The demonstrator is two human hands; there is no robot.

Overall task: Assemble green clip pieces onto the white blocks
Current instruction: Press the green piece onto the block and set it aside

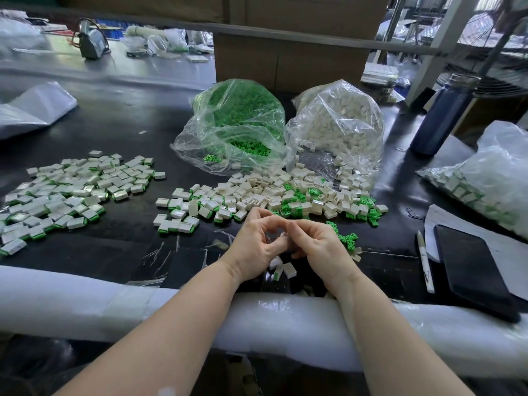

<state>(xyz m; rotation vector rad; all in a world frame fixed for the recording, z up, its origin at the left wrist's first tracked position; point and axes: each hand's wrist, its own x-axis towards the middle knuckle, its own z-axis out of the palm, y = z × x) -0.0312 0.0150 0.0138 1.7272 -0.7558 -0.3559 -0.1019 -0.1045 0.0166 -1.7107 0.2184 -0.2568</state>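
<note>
Both hands meet at the middle of the black table (123, 115), fingertips together. The left hand (258, 244) curls its fingers in toward the right hand (315, 247), and between them sits a small white piece (283, 235), pinched from both sides; the fingers hide most of it, so whether a green clip is on it cannot be told. Both forearms rest across the white foam padding (85, 304) on the near table edge.

Just under the hands, toward the wrists, lie three white blocks (289, 270), one showing a green edge. Just right of the right hand, a little scatter of loose green clips (349, 240) lies on the table. Straight beyond the fingertips spreads the working heap of white blocks and green clips mixed (300, 195), spilling from the mouths of two clear bags further out: the bag of green clips (243, 121) on the left, the bag of white blocks (340, 124) on the right.

Well out to the left of the left hand lies a broad pile of assembled blocks (71, 192), white with green showing at their edges, and a smaller run of the same (185, 215) sits between that pile and the hands.

Off to the right of the right hand, a white pen (425, 261) lies beside a black phone (474, 270) resting on paper. Beyond those sits another clear bag holding assembled pieces (485, 178), and a dark blue bottle (444, 115) stands further back.
</note>
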